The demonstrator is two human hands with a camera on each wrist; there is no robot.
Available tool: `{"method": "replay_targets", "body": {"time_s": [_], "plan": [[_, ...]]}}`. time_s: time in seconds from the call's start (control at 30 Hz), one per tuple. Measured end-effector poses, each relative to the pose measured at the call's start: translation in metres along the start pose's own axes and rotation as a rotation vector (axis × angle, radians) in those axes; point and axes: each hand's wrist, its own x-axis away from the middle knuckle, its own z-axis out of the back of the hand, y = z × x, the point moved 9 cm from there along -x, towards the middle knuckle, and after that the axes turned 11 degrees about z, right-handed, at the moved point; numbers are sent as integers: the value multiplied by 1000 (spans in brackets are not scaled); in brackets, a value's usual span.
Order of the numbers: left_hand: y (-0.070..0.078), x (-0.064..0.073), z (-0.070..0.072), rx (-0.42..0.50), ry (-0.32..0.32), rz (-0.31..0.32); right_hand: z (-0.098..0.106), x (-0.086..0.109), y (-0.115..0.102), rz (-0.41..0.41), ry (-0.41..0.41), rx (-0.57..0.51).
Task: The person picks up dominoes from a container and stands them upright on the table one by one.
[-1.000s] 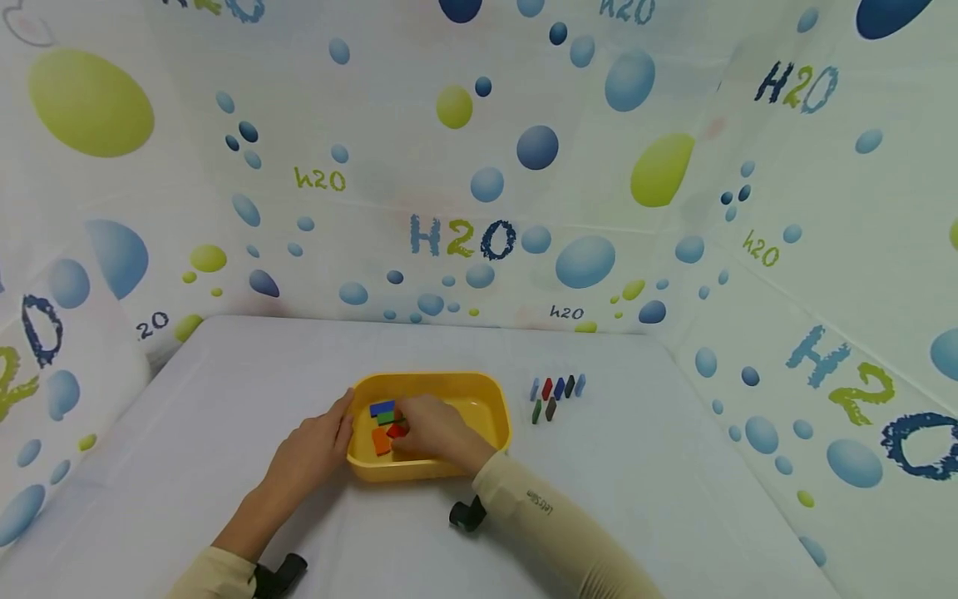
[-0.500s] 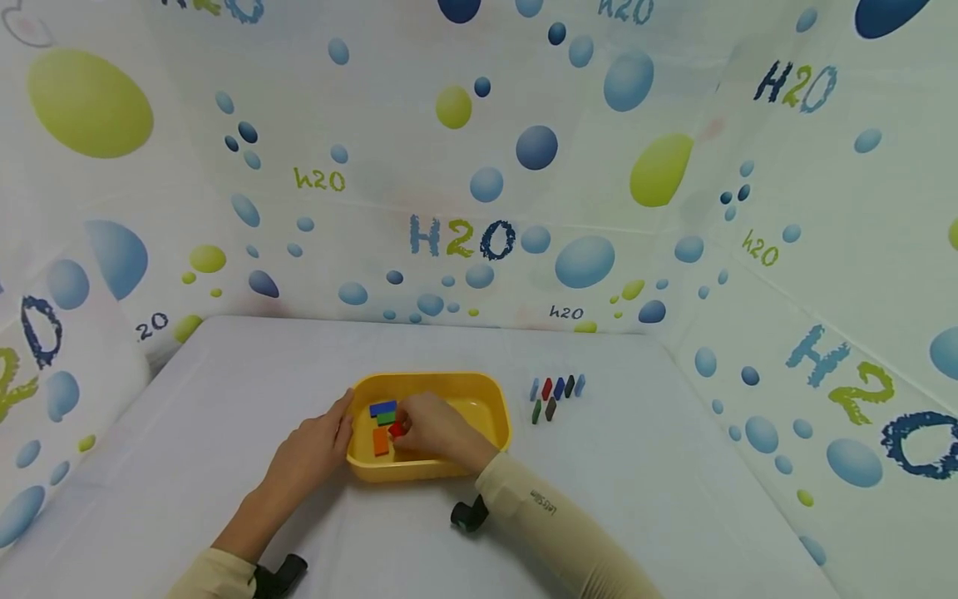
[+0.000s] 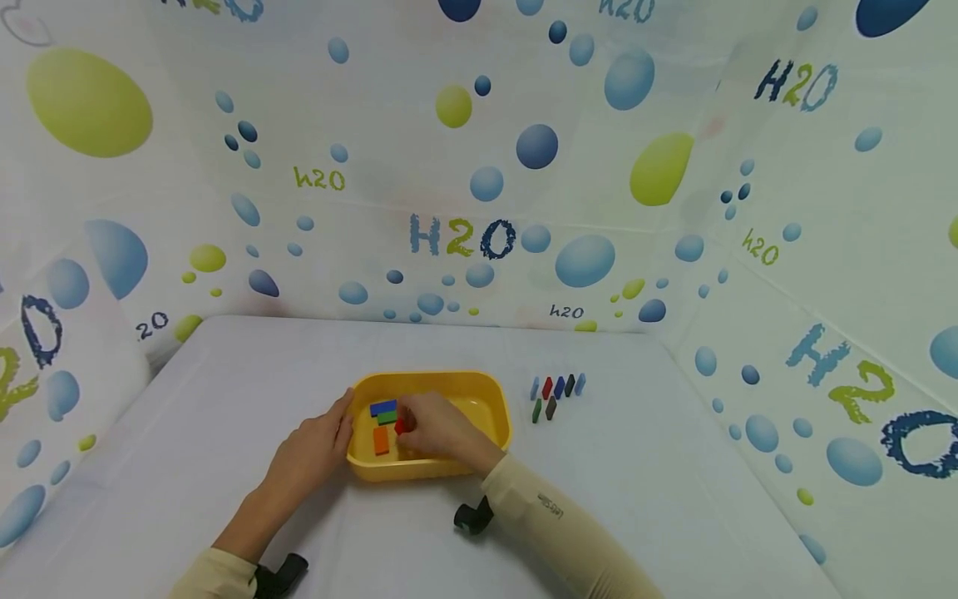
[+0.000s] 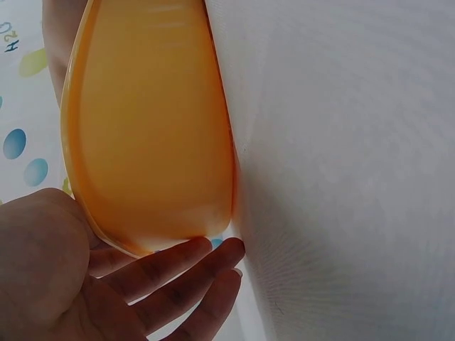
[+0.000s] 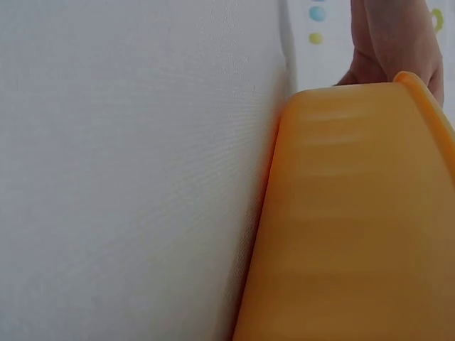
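Observation:
A yellow tray (image 3: 479, 408) stands on the white table. My left hand (image 3: 314, 441) rests against its left end, and in the left wrist view its extended fingers (image 4: 178, 277) lie along the tray's outer wall. Inside the tray my right hand (image 3: 434, 428) pinches a small red block (image 3: 400, 427), mostly hidden by the fingers. Left of that hand lie a blue block (image 3: 383, 408), a green block (image 3: 387, 418) and an orange block (image 3: 381, 441). In the right wrist view, the tray's outer wall (image 5: 341, 227) hides the right hand's work.
Right of the tray, several thin coloured tiles stand upright in two rows, among them a red tile (image 3: 547, 388) at the back and a green tile (image 3: 536, 411) in front. A patterned cloth (image 3: 389, 191) hangs behind the table.
My right hand has shifted slightly to the right with the red block between its fingers. The orange block sits a little straighter than a second ago. My left hand has stayed in place.

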Motion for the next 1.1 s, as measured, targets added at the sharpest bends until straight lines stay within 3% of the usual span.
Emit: {"method": "replay_targets", "body": {"time_s": [0.37,0.73,1.1], "plan": [[-1,-2,-1,-8,-3,10,11,9,2,-7,49,-80],[-1,0,-1,-22,0,5,18,15,3,37,97,-128],[2,0,1,-13,0,3,28,24,10,33,134,-130]]}}
